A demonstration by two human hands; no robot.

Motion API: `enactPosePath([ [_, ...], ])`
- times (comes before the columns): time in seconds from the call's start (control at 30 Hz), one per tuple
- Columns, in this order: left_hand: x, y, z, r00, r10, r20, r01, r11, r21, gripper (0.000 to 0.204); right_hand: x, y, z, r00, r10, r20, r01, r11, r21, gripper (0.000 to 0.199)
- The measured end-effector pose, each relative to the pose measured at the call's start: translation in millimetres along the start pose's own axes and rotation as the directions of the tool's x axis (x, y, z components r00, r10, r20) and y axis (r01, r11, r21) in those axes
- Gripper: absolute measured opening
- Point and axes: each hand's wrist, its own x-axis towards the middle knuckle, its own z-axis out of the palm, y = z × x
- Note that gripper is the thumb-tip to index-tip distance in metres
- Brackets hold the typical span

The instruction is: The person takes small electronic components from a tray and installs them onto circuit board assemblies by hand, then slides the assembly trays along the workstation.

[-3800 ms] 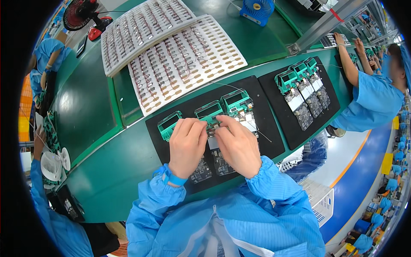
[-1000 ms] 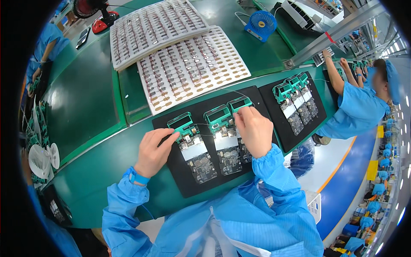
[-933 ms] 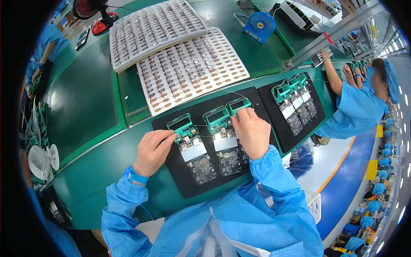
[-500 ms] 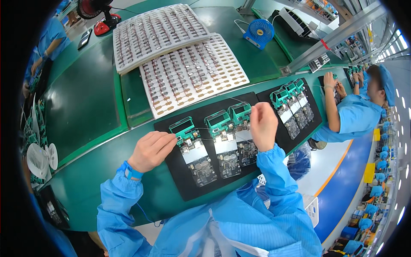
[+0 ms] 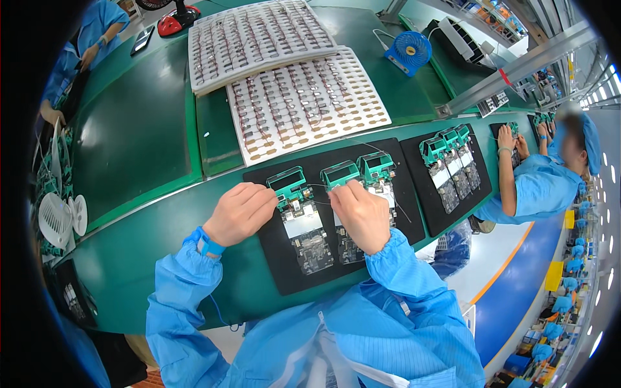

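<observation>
Three circuit boards with green plastic frames lie side by side on a black mat (image 5: 275,271). My left hand (image 5: 239,212) is closed, its fingertips pinched at the left edge of the first circuit board (image 5: 314,251), beside its green frame (image 5: 286,179); what they grip is hidden. Over the middle board my right hand (image 5: 362,218) is closed, fingertips together just below that board's green frame (image 5: 340,173). A thin wire (image 5: 317,185) runs from the first board to those fingertips. Behind my right hand, the third green frame (image 5: 376,166) shows, its board partly covered.
A second mat with three similar boards (image 5: 447,195) lies to the right. Beyond are white foam trays (image 5: 310,107) with rows of small wired parts, and a blue fan (image 5: 409,52). A white fan (image 5: 55,220) stands at left. A co-worker (image 5: 540,184) sits at right.
My right hand has moved left and down from the third board to the middle one, its fingers now at the thin wire. My left hand stays at the first board's edge. The view has shifted slightly.
</observation>
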Motion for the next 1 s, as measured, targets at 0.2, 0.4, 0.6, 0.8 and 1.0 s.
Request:
enactPosePath([
  [0.2,8.7,3.5,4.8,0.993,-0.109,-0.042,0.107,0.992,-0.060,0.025,2.2,-6.3,8.9,0.995,0.068,0.076,-0.058,0.990,-0.125,0.012],
  [0.4,14.0,17.9,7.3,0.912,-0.384,-0.144,0.357,0.916,-0.182,0.024,6.7,22.8,3.5,0.987,0.157,0.011,-0.157,0.973,0.170,0.011],
  [0.6,28.8,45.6,-3.7,0.875,-0.461,-0.147,0.422,0.875,-0.236,0.023,-3.5,25.2,-21.0,0.950,0.312,0.029,-0.300,0.880,0.368,0.009],
  [0.8,47.2,82.0,-1.2,0.938,-0.334,-0.092,0.313,0.932,-0.183,0.026,-14.8,-21.8,-35.1,0.983,0.043,0.178,-0.152,0.731,0.665,0.012],
  [1.0,50.4,112.1,-6.0,0.891,-0.451,-0.052,0.423,0.867,-0.264,0.032,-67.3,4.2,-59.5,0.920,0.303,0.248,-0.388,0.618,0.684,0.012],
])
